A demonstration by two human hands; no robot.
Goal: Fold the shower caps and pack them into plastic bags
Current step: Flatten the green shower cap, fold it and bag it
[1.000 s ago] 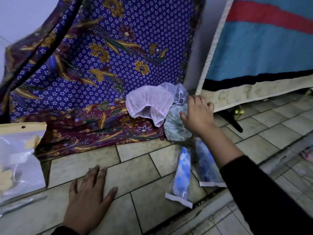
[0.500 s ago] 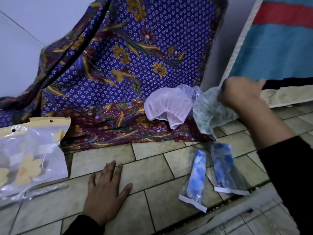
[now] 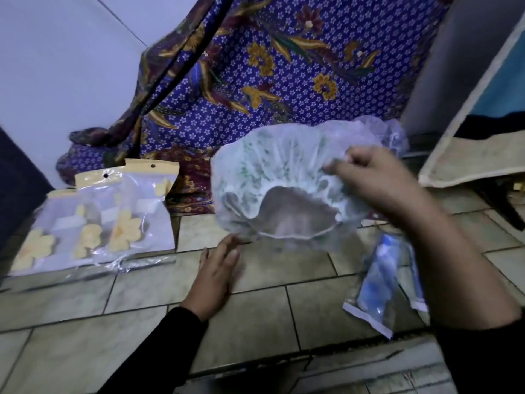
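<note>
Shower cap (image 3: pixel 270 166), crinkly translucent dome, pinched by right hand (image 3: pixel 377 180).

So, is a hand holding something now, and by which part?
The right hand pinches the shower cap near its elastic rim. The left hand holds nothing.

The shower cap (image 3: pixel 272 166) is white with maybe green leaves. The cloth (image 3: pixel 284 66) is purple with tiny white flowers. The bags (image 3: pixel 125 231) show yellow flowers.

home floor, tiled floor (image 3: pixel 272 282), draped batik cloth (image 3: pixel 284 81)
</note>
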